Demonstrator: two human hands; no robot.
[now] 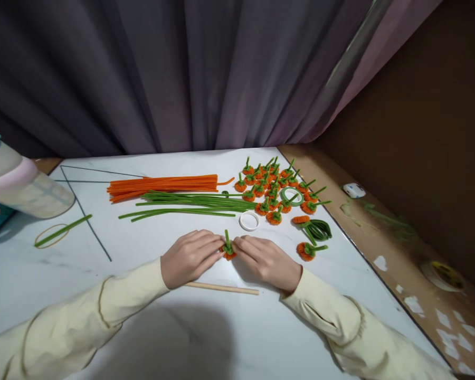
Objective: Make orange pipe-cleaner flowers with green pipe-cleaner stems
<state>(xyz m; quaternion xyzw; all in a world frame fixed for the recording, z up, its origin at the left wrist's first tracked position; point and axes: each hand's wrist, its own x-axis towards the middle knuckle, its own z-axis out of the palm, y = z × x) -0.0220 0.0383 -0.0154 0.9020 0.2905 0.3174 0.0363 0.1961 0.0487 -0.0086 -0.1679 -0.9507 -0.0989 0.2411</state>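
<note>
Between my two hands is a small orange pipe-cleaner pumpkin (229, 254) with a green stem pointing up. The fingers of my left hand (193, 256) are closed on its left side. My right hand (266, 259) pinches it from the right, near the green leaves. Just below my hands a thin wooden stick (224, 288) lies on the white tabletop. Beyond them are a bundle of green pipe cleaners (198, 201) and a bundle of orange pipe cleaners (164, 184). A white ring (249, 221) sits behind my right hand.
Several finished pumpkins (274, 216) cluster at the back right, around a green tape roll (292, 197). One pumpkin (306, 252) lies right of my hand, near looped green pieces (320, 230). A large bottle (27, 182) stands left, near a green stem with a rubber band (63, 230).
</note>
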